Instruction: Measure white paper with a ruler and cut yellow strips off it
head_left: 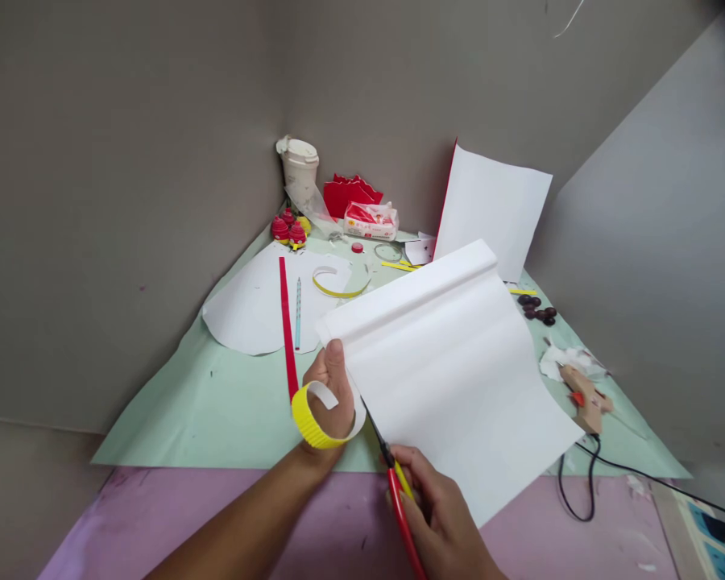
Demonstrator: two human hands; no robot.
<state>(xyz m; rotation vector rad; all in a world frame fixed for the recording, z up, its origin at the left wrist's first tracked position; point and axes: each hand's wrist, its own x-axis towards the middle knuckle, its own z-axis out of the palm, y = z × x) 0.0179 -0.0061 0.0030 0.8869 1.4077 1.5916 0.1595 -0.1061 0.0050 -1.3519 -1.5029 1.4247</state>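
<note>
My left hand (331, 379) pinches the left edge of a large white sheet (441, 354), thumb on top. The sheet has a raised fold along its far side. In my right hand (438, 503) are scissors (399, 503) with red and yellow handles. Their blades meet the sheet's left edge, just nearer to me than my left hand. A yellow corrugated strip (310, 423) with a white back curls around my left wrist and the sheet's edge.
A red strip (287, 322), a blue pencil (298, 314) and white paper (242, 306) lie left. Behind are a white cup (300, 165) and a wipes pack (371, 220). A glue gun (586, 399) with a black cord lies right, near dark round pieces (537, 310).
</note>
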